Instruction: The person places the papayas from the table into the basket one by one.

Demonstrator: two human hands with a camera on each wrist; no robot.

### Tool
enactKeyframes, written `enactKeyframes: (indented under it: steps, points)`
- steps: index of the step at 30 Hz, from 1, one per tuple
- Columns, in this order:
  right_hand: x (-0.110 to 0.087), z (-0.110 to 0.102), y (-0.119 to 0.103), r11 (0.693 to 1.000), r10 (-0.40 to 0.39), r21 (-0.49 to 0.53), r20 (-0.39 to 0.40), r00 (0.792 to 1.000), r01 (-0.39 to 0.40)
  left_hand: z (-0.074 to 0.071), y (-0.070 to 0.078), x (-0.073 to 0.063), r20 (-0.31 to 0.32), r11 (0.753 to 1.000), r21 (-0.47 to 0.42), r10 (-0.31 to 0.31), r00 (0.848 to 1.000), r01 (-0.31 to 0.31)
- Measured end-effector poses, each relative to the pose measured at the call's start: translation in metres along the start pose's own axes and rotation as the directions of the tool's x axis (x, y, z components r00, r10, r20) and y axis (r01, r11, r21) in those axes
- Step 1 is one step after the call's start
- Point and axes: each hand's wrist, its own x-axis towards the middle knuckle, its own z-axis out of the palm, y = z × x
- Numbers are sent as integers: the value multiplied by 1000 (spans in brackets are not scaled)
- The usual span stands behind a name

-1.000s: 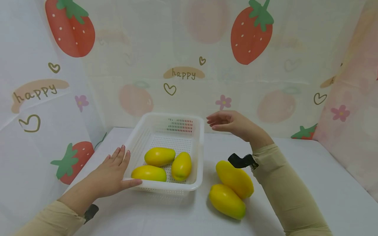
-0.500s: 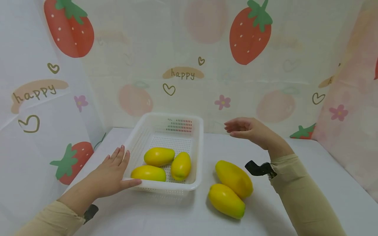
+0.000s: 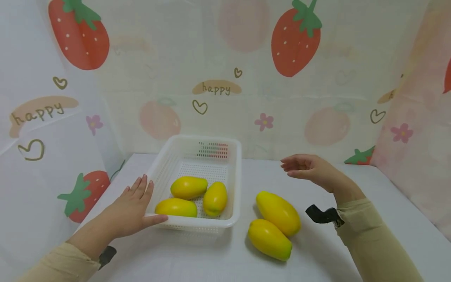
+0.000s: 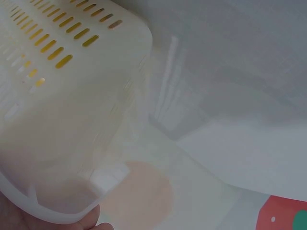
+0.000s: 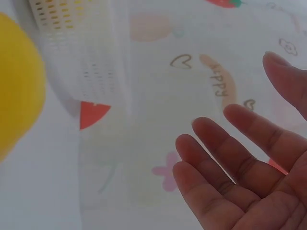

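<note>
A white perforated plastic basket (image 3: 237,176) stands on the table with three smooth yellow fruits (image 3: 215,199) inside, green at one end and shaped like mangoes or papayas. My left hand (image 3: 128,213) rests on its near left corner, fingers spread along the left rim and thumb along the front rim. In the left wrist view, fingertips (image 4: 91,218) show at the basket's rim. Two more such fruits, one behind (image 3: 278,213) and one in front (image 3: 269,239), lie touching each other right of the basket. Holding nothing, my right hand (image 3: 317,172) hovers beyond them with fingers loosely bent.
A white cloth covers the table (image 3: 197,262). Behind it hangs a cream backdrop (image 3: 218,121) printed with strawberries, hearts and flowers, with side walls at left and right. A black wrist mount (image 3: 321,214) sits on the right sleeve.
My right hand has moved right and lower, away from the basket and towards me. The left hand stays on the rim, and the fruits lie where they were.
</note>
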Motion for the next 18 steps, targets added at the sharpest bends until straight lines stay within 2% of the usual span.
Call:
enactKeyframes:
  steps: [10, 18]
  points:
    - [-14, 16, 30, 998, 55, 38, 47, 997, -57, 0, 0, 0, 0, 1000, -10, 0, 1000, 0]
    - [-24, 31, 43, 992, 118, 42, 73, 990, -122, 0, 1, 0, -1, 1000, -7, 0, 1000, 0]
